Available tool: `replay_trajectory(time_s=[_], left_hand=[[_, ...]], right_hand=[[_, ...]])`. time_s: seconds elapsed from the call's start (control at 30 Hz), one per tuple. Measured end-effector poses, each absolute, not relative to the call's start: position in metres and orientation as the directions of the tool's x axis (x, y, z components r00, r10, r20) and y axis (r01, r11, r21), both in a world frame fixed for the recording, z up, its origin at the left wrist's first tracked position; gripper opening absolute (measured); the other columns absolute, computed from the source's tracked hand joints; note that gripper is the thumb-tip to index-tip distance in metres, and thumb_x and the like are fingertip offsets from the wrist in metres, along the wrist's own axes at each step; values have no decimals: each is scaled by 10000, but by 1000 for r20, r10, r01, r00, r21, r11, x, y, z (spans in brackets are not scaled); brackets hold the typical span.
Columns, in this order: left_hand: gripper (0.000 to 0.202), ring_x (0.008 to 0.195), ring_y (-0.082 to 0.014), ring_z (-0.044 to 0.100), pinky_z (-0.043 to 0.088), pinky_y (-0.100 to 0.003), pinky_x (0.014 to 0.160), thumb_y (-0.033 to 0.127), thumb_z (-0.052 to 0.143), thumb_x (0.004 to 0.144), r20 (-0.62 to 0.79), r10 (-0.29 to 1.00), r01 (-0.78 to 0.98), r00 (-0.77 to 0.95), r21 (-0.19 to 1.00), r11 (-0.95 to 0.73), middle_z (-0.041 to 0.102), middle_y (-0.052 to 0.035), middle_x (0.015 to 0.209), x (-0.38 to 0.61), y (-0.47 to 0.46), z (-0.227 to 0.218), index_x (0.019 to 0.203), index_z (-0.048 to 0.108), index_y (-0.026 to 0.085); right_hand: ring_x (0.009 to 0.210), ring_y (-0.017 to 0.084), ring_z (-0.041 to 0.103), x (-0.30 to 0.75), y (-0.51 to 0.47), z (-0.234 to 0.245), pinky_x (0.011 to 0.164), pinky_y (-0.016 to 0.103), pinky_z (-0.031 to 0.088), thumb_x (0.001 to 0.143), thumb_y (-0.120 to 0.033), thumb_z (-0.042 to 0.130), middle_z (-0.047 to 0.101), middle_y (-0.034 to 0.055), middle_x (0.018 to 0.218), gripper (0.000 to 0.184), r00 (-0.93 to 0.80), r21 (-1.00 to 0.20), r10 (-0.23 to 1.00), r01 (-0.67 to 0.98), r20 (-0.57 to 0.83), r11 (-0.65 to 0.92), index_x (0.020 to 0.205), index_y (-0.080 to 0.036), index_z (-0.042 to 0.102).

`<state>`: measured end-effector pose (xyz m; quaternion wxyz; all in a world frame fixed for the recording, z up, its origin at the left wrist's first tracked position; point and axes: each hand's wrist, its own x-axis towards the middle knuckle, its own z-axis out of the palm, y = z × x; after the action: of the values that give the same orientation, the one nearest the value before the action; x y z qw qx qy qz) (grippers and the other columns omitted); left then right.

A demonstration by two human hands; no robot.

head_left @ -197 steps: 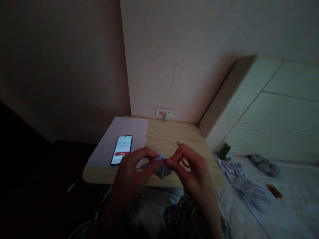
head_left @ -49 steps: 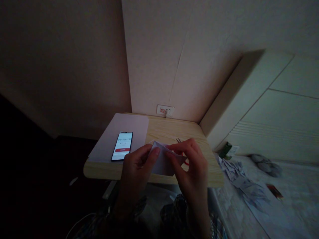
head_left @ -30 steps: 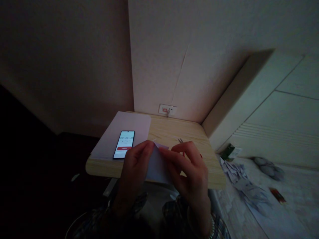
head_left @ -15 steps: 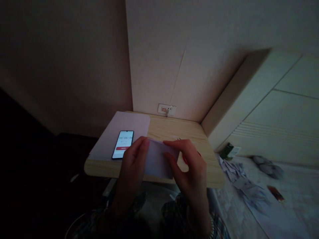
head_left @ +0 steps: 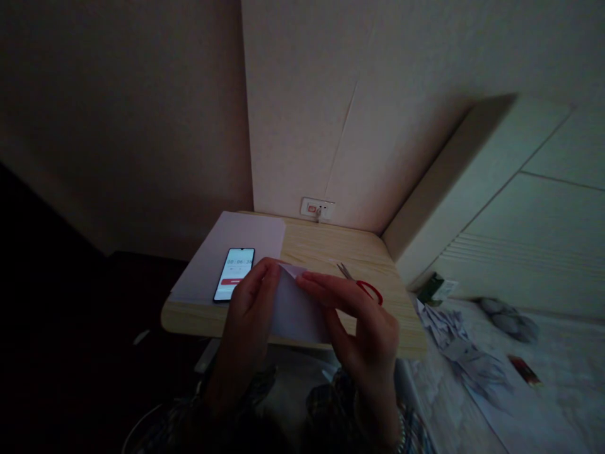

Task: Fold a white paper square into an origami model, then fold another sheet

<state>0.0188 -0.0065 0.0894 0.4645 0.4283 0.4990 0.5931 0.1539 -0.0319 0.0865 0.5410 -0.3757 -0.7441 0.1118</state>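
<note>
While the left hand (head_left: 253,306) pinched the paper (head_left: 297,312), apparently steadying it, the right hand (head_left: 362,325) gripped its folded edge.
Scissors (head_left: 348,274) lay just beyond, presumably for reach.

Dim light, nearly black at lower left. The phone screen (head_left: 237,268) glows brightest, its small lettering illegible. Left hand (head_left: 251,309) and right hand (head_left: 363,315) are shadowed; paper scraps (head_left: 472,356) at right look smeared, the headboard (head_left: 543,221) stretched.
</note>
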Motion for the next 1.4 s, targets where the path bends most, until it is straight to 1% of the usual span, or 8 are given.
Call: replay_trajectory(time_s=[0.43,0.57,0.73,0.87,0.93,1.17,1.3,1.4], left_hand=[[211,701,-183,580,475,-254,584,417,633,738,-72,958,-168,-277,985,26,615,3,686,20,-10,100,680,612,216],[260,604,-144,523,438,-227,516,431,641,744,-46,973,-208,-227,978,-3,569,21,630,19,-11,101,642,587,198],[212,595,-119,491,399,-193,513,370,614,784,57,986,-170,-159,982,-85,555,34,640,17,-6,91,671,585,194],[236,538,-119,453,348,-201,477,386,555,854,156,981,-71,-111,984,-165,510,45,585,16,-6,85,706,596,206],[252,593,-133,506,383,-209,536,383,516,891,202,975,-16,-89,979,-204,580,30,642,17,-7,85,749,631,210],[284,844,-182,612,445,-239,741,355,469,928,255,967,74,-10,964,-254,729,-17,958,16,-12,94,874,710,216],[277,832,-186,623,459,-242,726,346,477,913,245,969,99,-9,965,-243,735,-24,925,16,-11,94,870,716,213],[238,723,-176,633,474,-241,650,373,517,882,172,985,4,-4,985,-172,733,-25,819,19,-10,93,841,681,205]], right_hand=[[1134,172,616,161,-34,94,1041,394,454,889,-31,455,674,29,1217,517,-353,-373,605,539,714,755,1340,-284,466],[1141,173,611,161,-33,94,1077,409,407,868,-26,465,672,49,1218,525,-380,-343,596,553,707,760,1344,-248,457],[1151,207,599,160,-37,97,1104,444,351,884,-196,543,682,35,1191,429,-344,-492,657,458,670,741,1306,-250,493],[983,182,632,160,-37,97,913,353,473,898,-232,551,706,2,998,169,21,-704,762,400,647,587,1043,-269,630],[871,174,621,162,-36,97,787,313,490,882,-265,582,678,5,891,71,115,-768,804,400,583,500,915,-245,641],[671,163,545,161,-28,97,632,306,434,811,-310,683,604,-3,693,155,-34,-787,901,473,432,395,701,-217,625],[633,158,527,159,-25,93,594,302,412,804,-303,687,551,-16,639,227,-24,-790,904,477,426,385,632,-226,562],[617,155,510,160,-24,91,582,299,396,801,-303,681,521,-21,616,266,9,-806,906,461,424,372,608,-225,516]])
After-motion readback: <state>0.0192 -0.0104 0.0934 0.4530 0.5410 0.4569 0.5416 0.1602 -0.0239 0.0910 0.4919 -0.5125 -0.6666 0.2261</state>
